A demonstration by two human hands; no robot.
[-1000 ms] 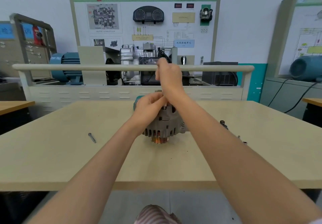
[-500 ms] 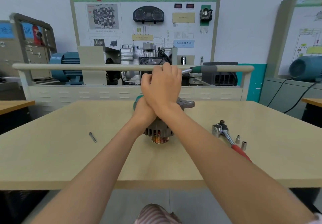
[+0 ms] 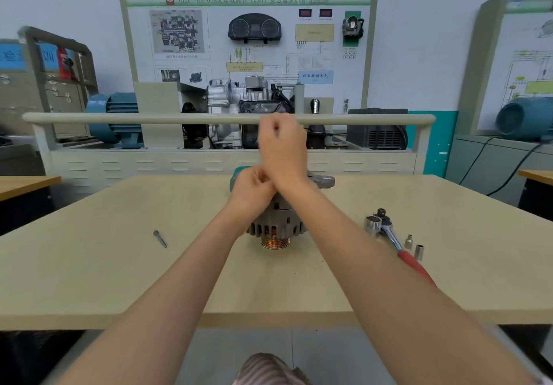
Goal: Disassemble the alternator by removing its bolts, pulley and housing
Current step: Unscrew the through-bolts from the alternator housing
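Observation:
The grey alternator (image 3: 275,226) stands on the beige table (image 3: 119,280) at its middle, with the copper-coloured pulley (image 3: 275,242) facing down. My left hand (image 3: 251,190) grips the alternator's top, fingers curled. My right hand (image 3: 282,145) is raised just above it in a fist, crossing over the left wrist; the tool it grips is hidden behind the hand. A mounting ear (image 3: 324,181) sticks out to the right. One loose long bolt (image 3: 160,238) lies on the table to the left.
A red-handled ratchet (image 3: 386,232) and two small sockets (image 3: 408,241) lie to the right of the alternator. Something teal (image 3: 238,172) shows behind my left hand. A railed training bench (image 3: 149,118) with engine parts stands beyond the table's far edge.
My right hand swung left and back over the alternator. A green-handled tool stuck out of it to the right half a second ago and is now hidden. My left hand stayed put.

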